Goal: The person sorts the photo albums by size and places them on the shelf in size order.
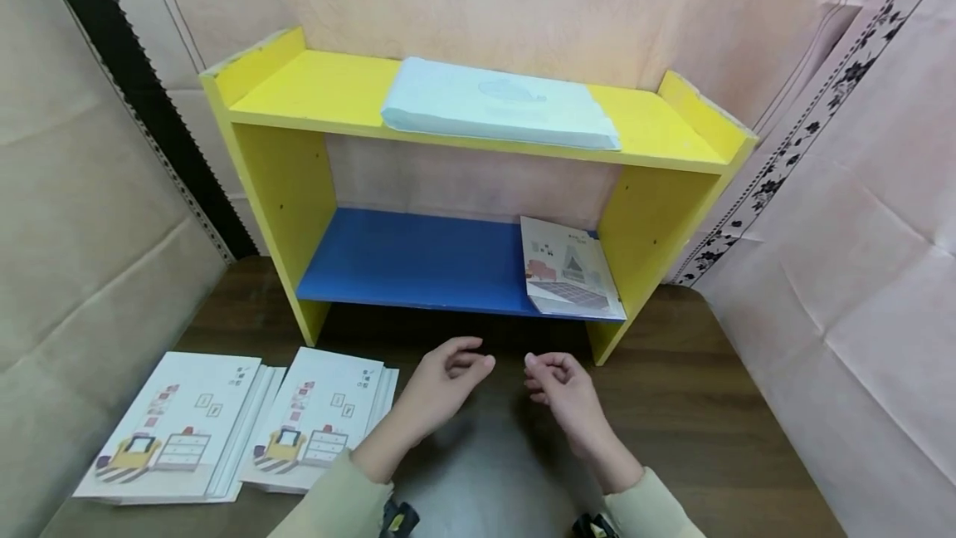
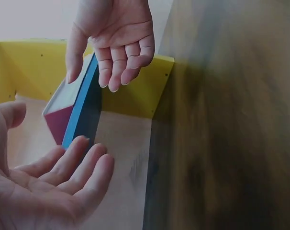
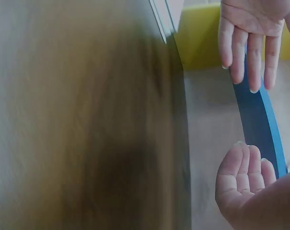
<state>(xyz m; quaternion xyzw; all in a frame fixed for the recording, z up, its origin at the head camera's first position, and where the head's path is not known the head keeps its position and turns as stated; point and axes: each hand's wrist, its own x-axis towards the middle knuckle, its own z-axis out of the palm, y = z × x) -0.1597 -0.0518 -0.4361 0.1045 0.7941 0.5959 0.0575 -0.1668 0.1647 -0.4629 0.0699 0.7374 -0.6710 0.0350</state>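
My left hand and right hand hover over the dark wooden table, a short gap apart, with fingers loosely bent and nothing held. Just behind them stands a yellow shelf unit with a blue lower shelf. White booklets with a pictured cover lie at that shelf's right end; the left wrist view shows them as a thick block with a pinkish side. Nearer my left forearm lie two stacks of white booklets, a left stack and a right stack, covers up.
A pale blue soft package lies on the yellow top shelf, slightly over its front edge. Light cloth hangs behind and on both sides of the table. The brown tabletop extends to the right of my right hand.
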